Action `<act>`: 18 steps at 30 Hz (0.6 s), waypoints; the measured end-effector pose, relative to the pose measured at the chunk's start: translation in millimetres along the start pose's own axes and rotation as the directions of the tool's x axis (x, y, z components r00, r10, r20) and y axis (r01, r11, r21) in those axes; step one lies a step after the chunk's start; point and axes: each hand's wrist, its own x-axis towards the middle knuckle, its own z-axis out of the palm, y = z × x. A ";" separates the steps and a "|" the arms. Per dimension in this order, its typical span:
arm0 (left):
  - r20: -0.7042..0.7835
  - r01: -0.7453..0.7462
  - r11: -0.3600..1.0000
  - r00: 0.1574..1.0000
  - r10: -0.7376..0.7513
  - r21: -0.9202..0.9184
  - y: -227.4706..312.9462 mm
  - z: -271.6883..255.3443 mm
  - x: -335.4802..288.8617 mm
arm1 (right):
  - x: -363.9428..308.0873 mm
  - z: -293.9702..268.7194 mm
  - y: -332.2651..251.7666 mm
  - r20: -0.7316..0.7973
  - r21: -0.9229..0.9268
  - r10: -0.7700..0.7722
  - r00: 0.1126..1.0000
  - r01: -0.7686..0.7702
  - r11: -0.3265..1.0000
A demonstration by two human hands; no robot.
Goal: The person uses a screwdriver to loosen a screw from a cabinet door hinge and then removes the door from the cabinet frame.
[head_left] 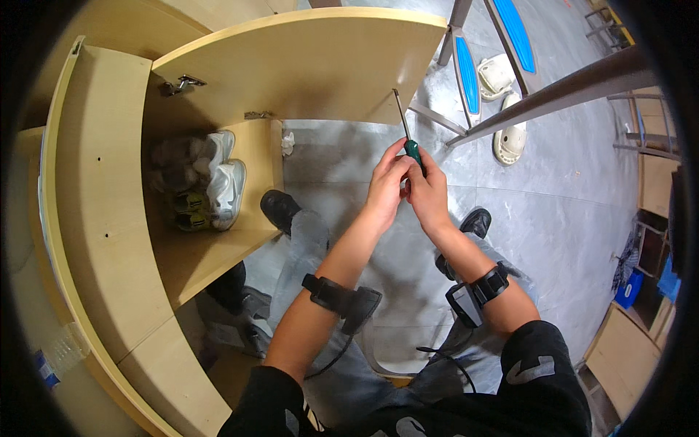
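- L hand [386,183] & R hand [426,191] pressed together, both wrapped round green-handled screwdriver [408,135].
- Screwdriver shaft tilts up-left; tip at edge of open cabinet door [306,62].
- Wooden cabinet [102,218] to the left; sneakers [215,182] on its shelf.
- Pale clogs [510,138] on grey floor [568,204], well apart.

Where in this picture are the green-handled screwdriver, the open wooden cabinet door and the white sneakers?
green-handled screwdriver [413,151]: head view, on the green handle above the fingers.
open wooden cabinet door [306,62]: head view, on the bare inner panel.
white sneakers [227,186]: head view, on the nearer shoe's side.
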 end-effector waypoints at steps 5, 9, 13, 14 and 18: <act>-0.012 -0.006 0.999 1.000 0.006 -0.054 -3.6 -1.4 2.1 | -1.4 1.8 2.3 -0.042 -0.179 -0.105 0.994 0.096 0.979; -0.028 0.032 0.999 0.999 -0.033 -0.039 -5.5 -3.7 -3.4 | -2.0 3.1 8.4 -0.053 -0.262 -0.160 0.986 0.141 0.955; -0.025 0.025 0.994 0.999 -0.028 -0.107 -9.0 -0.6 -3.5 | -0.6 1.3 2.9 -0.061 -0.313 -0.172 0.983 0.145 0.939; -0.014 -0.004 0.991 1.000 0.003 -0.134 -8.3 1.3 -2.9 | -0.2 1.6 0.9 -0.060 -0.317 -0.173 0.983 0.145 0.937; -0.065 -0.008 0.994 0.998 0.001 -0.109 -1.8 -1.2 -9.5 | -5.2 6.7 0.8 -0.028 -0.267 -0.115 0.993 0.104 0.958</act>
